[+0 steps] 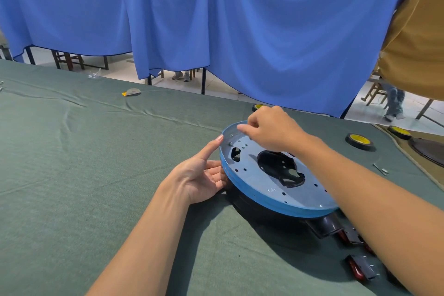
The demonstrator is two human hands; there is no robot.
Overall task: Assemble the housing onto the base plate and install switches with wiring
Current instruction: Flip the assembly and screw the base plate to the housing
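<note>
Under the blue plate (254, 182), housing (243, 200) mostly hidden; left hand (201, 175) open, right hand (271, 130) curled, contents unseen.

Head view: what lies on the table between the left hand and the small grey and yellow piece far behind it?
In the head view, only bare, creased green cloth lies between the left hand and the grey and yellow piece.

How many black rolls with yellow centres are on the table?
3 tape rolls: one right of the blue plate, one farther right, one peeking out behind the right hand. Others may be hidden.
</note>
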